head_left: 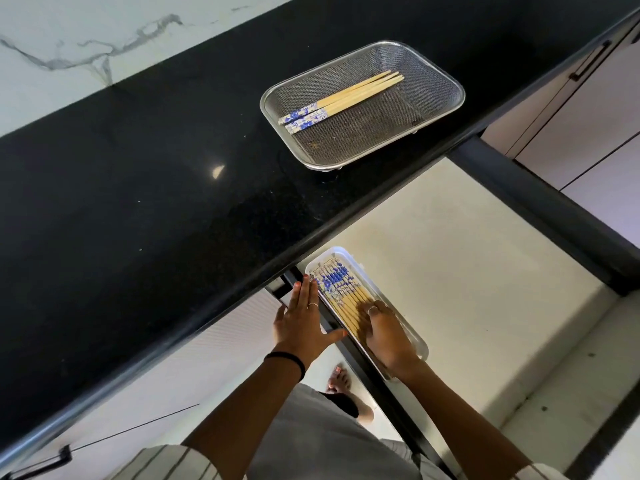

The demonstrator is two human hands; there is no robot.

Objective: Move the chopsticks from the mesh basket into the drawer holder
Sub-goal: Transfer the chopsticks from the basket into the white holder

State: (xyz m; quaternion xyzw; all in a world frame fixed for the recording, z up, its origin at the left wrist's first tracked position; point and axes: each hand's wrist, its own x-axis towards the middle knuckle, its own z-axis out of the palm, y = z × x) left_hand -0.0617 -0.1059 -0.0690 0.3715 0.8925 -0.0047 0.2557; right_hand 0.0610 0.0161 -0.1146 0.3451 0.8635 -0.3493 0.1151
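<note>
A steel mesh basket (429,98) stands on the black counter and holds a few bamboo chopsticks (349,97) with blue-and-white ends. Below, in the open drawer, a white oblong holder (414,336) carries a row of several matching chopsticks (337,289). My right hand (384,336) lies palm down on the bare ends of that row, fingers bent over them, covering the near part of the holder. My left hand (301,317) is flat with fingers spread, beside the holder's left rim at the drawer's dark edge, holding nothing.
The black counter (156,174) overhangs the drawer's back. The drawer's pale floor (457,265) stretches to the right of the holder, bounded by a dark rail (540,202). A marble wall stands behind the counter. Cabinet fronts with black handles are at right and lower left.
</note>
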